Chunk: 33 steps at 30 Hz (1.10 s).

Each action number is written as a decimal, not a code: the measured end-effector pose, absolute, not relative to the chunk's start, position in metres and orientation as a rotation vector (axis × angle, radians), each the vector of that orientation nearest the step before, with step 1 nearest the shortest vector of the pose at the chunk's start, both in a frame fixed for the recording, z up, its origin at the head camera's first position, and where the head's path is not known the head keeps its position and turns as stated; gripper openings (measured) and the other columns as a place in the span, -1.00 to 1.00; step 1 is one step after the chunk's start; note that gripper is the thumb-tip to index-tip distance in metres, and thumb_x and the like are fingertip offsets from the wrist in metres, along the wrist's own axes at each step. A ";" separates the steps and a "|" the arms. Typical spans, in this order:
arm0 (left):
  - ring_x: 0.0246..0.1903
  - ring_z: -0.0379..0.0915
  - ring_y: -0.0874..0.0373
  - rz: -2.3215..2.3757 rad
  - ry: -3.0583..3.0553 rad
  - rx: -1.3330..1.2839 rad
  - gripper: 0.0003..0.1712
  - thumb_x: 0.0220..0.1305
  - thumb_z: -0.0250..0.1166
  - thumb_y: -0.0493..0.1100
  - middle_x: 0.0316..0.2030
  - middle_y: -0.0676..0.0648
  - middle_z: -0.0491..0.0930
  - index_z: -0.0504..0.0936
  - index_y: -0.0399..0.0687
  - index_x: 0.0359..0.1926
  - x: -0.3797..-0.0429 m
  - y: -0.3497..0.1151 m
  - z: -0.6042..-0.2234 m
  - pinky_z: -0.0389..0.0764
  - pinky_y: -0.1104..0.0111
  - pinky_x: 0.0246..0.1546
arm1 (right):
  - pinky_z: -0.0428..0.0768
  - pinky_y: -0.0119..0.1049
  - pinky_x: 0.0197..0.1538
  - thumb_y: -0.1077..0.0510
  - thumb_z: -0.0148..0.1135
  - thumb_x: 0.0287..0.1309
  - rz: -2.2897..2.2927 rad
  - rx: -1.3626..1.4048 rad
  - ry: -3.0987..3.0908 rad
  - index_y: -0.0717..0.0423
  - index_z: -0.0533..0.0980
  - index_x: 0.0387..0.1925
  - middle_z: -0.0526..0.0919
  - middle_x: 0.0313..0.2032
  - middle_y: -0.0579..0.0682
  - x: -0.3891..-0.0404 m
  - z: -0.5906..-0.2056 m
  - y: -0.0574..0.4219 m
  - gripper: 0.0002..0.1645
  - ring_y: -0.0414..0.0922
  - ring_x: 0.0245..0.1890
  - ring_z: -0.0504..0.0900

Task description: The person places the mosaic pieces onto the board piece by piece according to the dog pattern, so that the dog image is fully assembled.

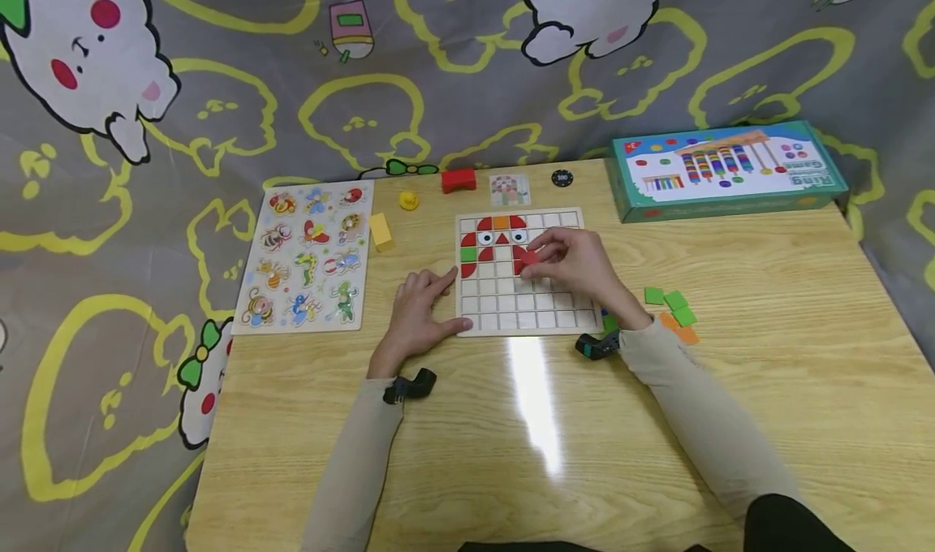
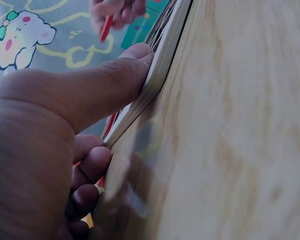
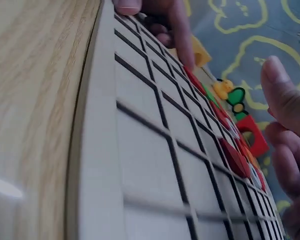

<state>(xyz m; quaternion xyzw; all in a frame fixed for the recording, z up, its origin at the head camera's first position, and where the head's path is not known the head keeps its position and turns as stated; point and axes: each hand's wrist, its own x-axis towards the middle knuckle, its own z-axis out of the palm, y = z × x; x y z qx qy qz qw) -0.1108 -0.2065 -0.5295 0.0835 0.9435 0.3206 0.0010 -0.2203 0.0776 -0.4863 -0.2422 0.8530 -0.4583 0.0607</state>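
Observation:
A pale grid board [image 1: 529,330] lies on the table with red, orange and green tiles in its upper left squares. Two of those tiles carry round eyes. My right hand [image 1: 577,261] pinches a red tile [image 1: 529,256] between thumb and fingers over the board's middle. In the left wrist view that red tile [image 2: 106,28] shows edge-on, held above the board. My left hand [image 1: 418,316] rests at the board's left side, its thumb [image 2: 112,82] on the near corner and its fingers along the left edge.
Loose green tiles [image 1: 675,300] and orange tiles [image 1: 687,335] lie right of the board. An insect puzzle [image 1: 329,260] is at the left, beside a yellow block [image 1: 381,232]. Behind the board are a yellow duck [image 1: 409,200], red block [image 1: 458,180], picture card [image 1: 510,189], black chip [image 1: 562,178] and toy box [image 1: 730,170].

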 end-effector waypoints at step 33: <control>-0.18 0.12 0.12 1.006 2.976 0.270 0.05 -0.01 0.47 0.33 -0.15 0.07 0.35 0.30 0.16 0.47 -0.113 -0.208 -0.532 0.14 0.27 -0.13 | 0.38 -0.22 -0.36 -0.12 0.52 -0.02 -0.900 -0.948 2.709 -0.07 0.71 -0.31 0.55 -0.54 -0.16 -0.227 -0.494 0.024 -0.70 -0.16 -0.49 0.47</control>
